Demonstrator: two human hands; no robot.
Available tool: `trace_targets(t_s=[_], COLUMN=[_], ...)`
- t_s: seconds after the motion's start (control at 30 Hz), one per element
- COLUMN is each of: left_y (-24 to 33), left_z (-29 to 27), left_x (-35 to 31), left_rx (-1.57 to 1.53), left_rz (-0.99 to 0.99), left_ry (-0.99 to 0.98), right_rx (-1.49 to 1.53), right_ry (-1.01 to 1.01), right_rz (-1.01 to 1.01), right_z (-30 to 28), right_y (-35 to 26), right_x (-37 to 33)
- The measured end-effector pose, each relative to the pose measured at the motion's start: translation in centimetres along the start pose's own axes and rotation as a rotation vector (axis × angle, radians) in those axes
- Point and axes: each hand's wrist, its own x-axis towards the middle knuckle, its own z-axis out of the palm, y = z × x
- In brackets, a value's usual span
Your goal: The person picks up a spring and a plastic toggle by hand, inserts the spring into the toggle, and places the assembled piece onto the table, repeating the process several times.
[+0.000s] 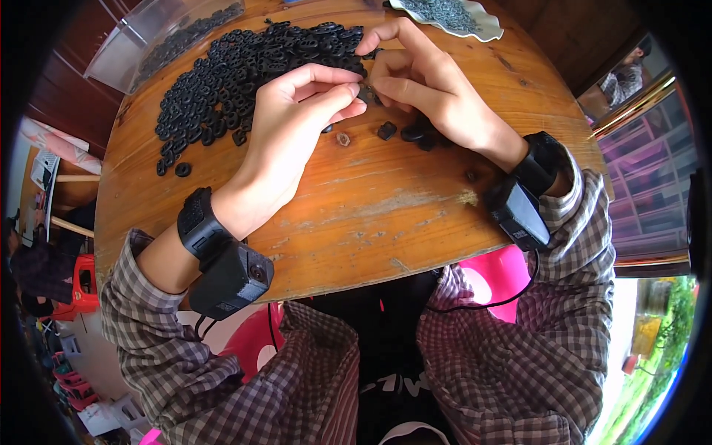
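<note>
Wooden table (pixel 371 222) with scratched, worn top spreads before me, and its rounded near edge bends just in front of my lap. About writing: on my black shirt (pixel 378 326) some pale lettering (pixel 393 383) is partly seen, and the black box (pixel 231 278) strapped at my left wrist carries a small printed mark. Another black box (pixel 518 213) at my right wrist has small print also.

Many black pieces (pixel 245 74) lie in a wide heap at the far left part of the table, behind my left grip (pixel 297 104). Its thumb and forefinger come close together at their tips. My right grip (pixel 434 85) faces it, fingers bent, forefinger raised above the thumb. Some small greyish thing (pixel 366 93) shows between the two; I cannot tell which grip pinches it. Few loose black lumps (pixel 419 133) lie under my right grip. At the far edge stand a clear bin (pixel 111 59) and a white dish (pixel 489 31). Bare wood stretches between my forearms, giving them room.
</note>
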Motion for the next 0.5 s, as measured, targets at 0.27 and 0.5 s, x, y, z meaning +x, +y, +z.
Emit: trace_targets(t_s=[0.27,0.5], left_y=[0.09,0.02], left_z=[0.18,0.06], left_x=[-0.09,-0.07], left_rx=[0.005,0.032], left_rz=[-0.004,0.022], left_ry=[-0.039,-0.046], right_rx=[-0.097,-0.024], right_ry=[-0.021,-0.042], right_rz=[-0.097,0.006], right_z=[-0.24,-0.17], right_y=[0.50,0.16], right_x=[-0.06,-0.14])
